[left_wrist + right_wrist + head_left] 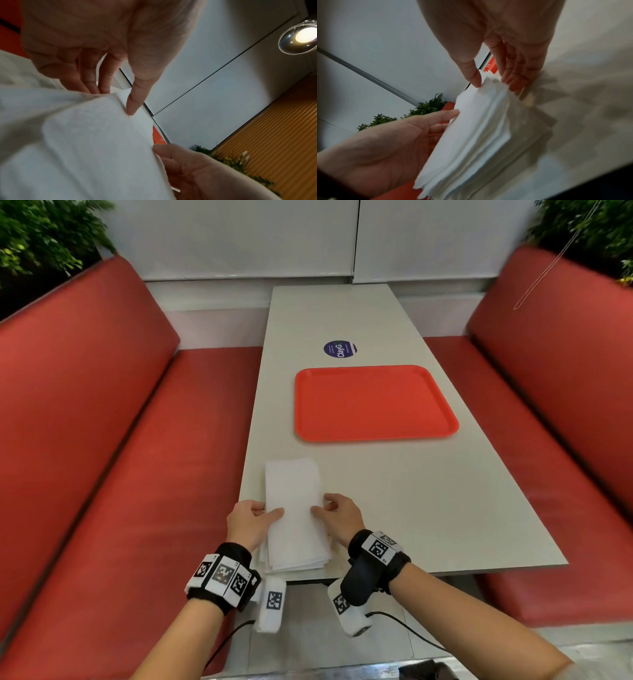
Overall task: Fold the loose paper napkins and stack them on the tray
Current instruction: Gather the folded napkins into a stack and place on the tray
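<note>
A stack of white paper napkins (294,491) lies at the table's near left corner, one long sheet on top. My left hand (270,510) grips its left edge, thumb on top and fingers curled at the side; the left wrist view shows that hand (115,100) with the thumb pressing the top napkin (85,142). At the right edge my right hand (320,506) pinches the upper sheets, and in the right wrist view the hand (494,82) has its thumb above and fingers beside the napkin stack (476,135). Farther up the table sits the orange tray (370,402) with nothing on it.
The grey table (411,491) runs lengthwise between two red benches (102,440). A round blue sticker (339,349) lies beyond the tray. White wall panels close the far end, with green plants (44,234) at both upper corners.
</note>
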`<state>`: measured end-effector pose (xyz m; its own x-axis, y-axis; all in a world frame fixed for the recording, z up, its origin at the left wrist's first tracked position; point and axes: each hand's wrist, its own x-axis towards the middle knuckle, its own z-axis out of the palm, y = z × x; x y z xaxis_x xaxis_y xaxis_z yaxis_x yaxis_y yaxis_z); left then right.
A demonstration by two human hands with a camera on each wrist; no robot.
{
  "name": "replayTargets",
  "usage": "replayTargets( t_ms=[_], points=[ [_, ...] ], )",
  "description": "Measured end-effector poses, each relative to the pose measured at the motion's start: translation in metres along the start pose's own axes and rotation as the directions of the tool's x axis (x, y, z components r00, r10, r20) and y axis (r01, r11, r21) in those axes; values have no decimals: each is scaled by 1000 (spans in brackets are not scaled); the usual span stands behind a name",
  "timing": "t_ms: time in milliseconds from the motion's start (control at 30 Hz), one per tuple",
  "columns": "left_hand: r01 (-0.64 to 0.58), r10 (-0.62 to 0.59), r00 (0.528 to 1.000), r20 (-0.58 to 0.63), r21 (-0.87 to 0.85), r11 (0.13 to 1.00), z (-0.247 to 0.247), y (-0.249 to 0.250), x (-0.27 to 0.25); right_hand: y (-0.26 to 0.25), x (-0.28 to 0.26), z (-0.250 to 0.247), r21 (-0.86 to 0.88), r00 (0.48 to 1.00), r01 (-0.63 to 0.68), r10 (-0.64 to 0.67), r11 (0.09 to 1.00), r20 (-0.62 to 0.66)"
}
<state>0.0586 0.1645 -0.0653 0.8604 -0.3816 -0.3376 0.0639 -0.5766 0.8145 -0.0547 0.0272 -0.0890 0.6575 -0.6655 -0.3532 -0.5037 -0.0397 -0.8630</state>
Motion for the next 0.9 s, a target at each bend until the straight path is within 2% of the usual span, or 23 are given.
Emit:
replayTargets(
  t_ms=[100,333,567,767,900],
  points=[
    [22,-22,1000,-10,-17,1000,5,0,3,-1,-3,2,2,999,34,-34,999,7],
    [100,-89,992,86,-128,987,7,-1,9,-3,-6,1,26,1000,15,-15,1000,14],
    [-17,32,990,138,-107,994,5,17,-8,-6,-7,-2,6,999,34,-34,999,13],
    [10,60,952,300,-229,973,-2,40,-22,-9,-14,-15,14,998,62,-62,998,1],
    [-4,110,936,334,-302,953,-8,66,-22,-24,-16,-39,70,996,74,-77,995,35]
  ],
)
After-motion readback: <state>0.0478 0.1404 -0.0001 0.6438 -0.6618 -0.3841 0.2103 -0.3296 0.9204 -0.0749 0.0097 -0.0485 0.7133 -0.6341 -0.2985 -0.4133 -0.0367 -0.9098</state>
